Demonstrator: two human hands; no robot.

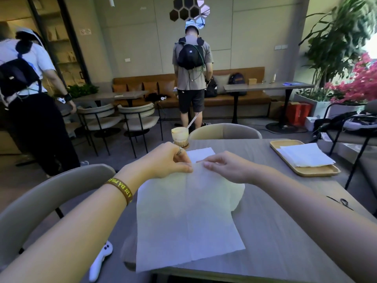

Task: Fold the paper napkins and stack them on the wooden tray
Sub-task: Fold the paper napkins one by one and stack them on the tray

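left hand (173,160): pinching the open napkin's (183,217) far edge
right hand (226,166): pinching that same edge
napkin: hanging over the table's (285,221) near edge
wooden tray (318,171): far right corner, folded napkins (306,155) stacked on it

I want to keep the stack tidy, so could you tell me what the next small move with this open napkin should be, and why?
Probably fold its far edge toward the near edge. Both the left hand and right hand pinch the far edge of the unfolded napkin, while the wooden tray holds folded ones.
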